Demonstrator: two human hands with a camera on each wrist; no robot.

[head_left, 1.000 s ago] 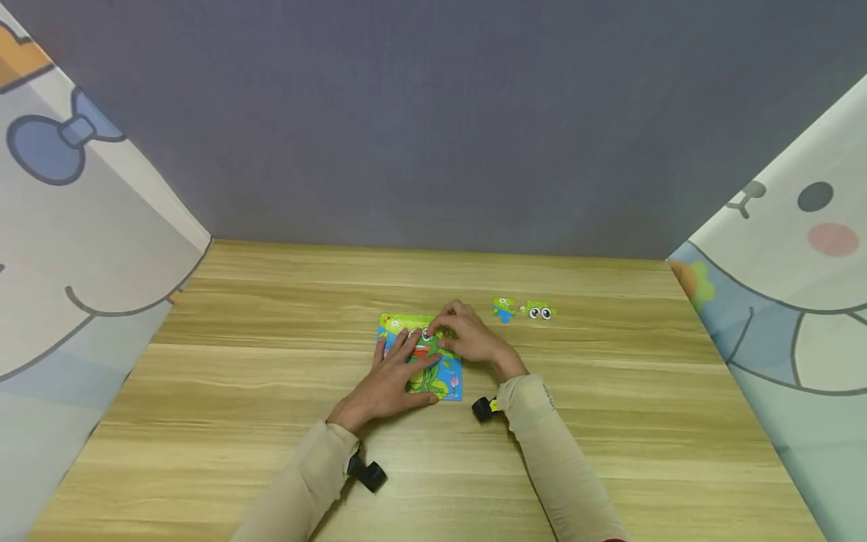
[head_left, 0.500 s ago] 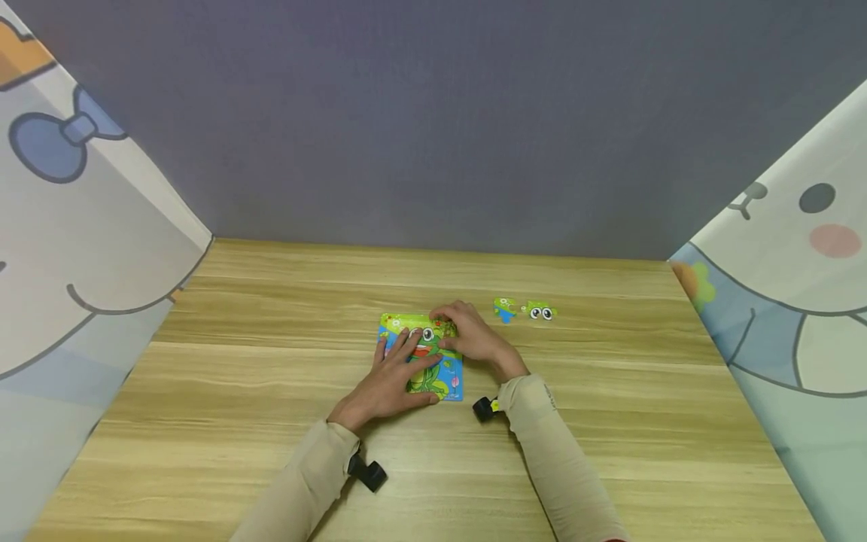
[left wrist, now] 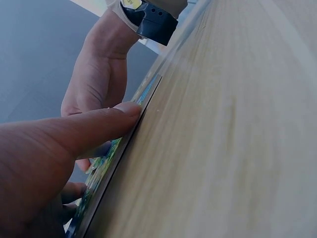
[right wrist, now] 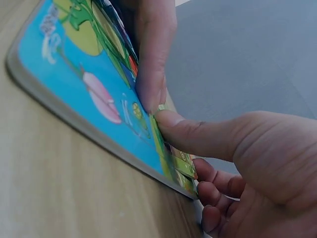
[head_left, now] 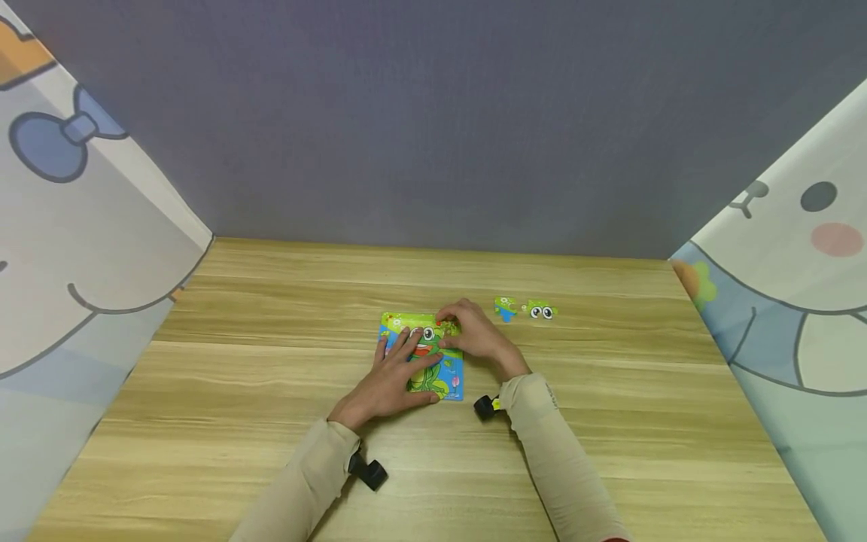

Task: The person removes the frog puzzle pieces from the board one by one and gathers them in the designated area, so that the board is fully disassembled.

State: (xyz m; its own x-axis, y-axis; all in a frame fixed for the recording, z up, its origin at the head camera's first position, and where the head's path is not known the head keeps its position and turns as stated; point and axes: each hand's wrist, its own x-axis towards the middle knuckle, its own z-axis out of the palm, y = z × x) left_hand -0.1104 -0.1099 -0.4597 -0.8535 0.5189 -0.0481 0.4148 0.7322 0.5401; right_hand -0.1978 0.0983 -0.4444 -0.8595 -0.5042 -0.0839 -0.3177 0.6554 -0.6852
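Note:
A square frog puzzle board [head_left: 457,390] lies on the wooden table. Spread fingers of my left hand [head_left: 387,382] rest across its left and middle parts, covering some of the frog picture, with the thumb at the near edge. At the top right corner, my right hand [head_left: 479,336] pinches a green puzzle piece [right wrist: 184,166] between thumb and curled fingers. In the right wrist view that piece sits slightly tilted over the board's corner. The left wrist view shows the left thumb [left wrist: 116,120] pressing along the board's edge, the right hand beyond it.
Two loose puzzle pieces lie beyond the right hand: a green and blue one [head_left: 505,308] and one with two big eyes [head_left: 541,310]. A grey wall [head_left: 433,150] rises behind the table [head_left: 271,301], and cartoon-printed panels stand at both sides.
The right hand's fingers have shifted slightly at the board's top right corner, first left and back, then a little right. The left hand and loose pieces stay in place.

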